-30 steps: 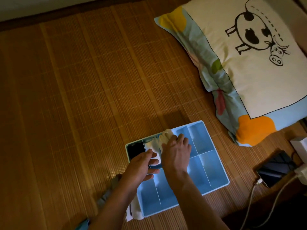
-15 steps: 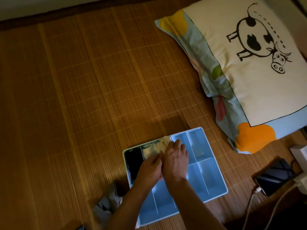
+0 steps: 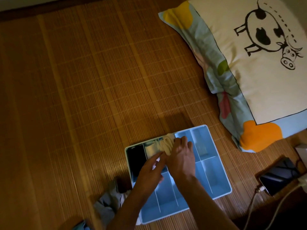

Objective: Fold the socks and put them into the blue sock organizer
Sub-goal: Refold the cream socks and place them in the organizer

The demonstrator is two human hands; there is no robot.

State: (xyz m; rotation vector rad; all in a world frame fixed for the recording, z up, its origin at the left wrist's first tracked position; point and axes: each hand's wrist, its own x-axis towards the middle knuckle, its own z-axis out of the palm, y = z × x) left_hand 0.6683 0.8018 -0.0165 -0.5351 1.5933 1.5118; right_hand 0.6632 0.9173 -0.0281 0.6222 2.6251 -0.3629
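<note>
Inside, organizer (image 3: 231, 190) holds dark sock (image 3: 135, 156), cream sock (image 3: 166, 144) (gripped).

Beneath everything you see a woven bamboo mat (image 3: 83, 97). At upper right lies a cream pillow (image 3: 240, 90) bearing a black line drawing of a cow (image 3: 265, 35), its border pale blue with coloured blobs. At lower right a dark-screened phone (image 3: 279, 177) lies flat, a white cable (image 3: 252, 206) plugged into one end. A white object (image 3: 301, 150), cut off by the frame edge, sits near it.
</note>
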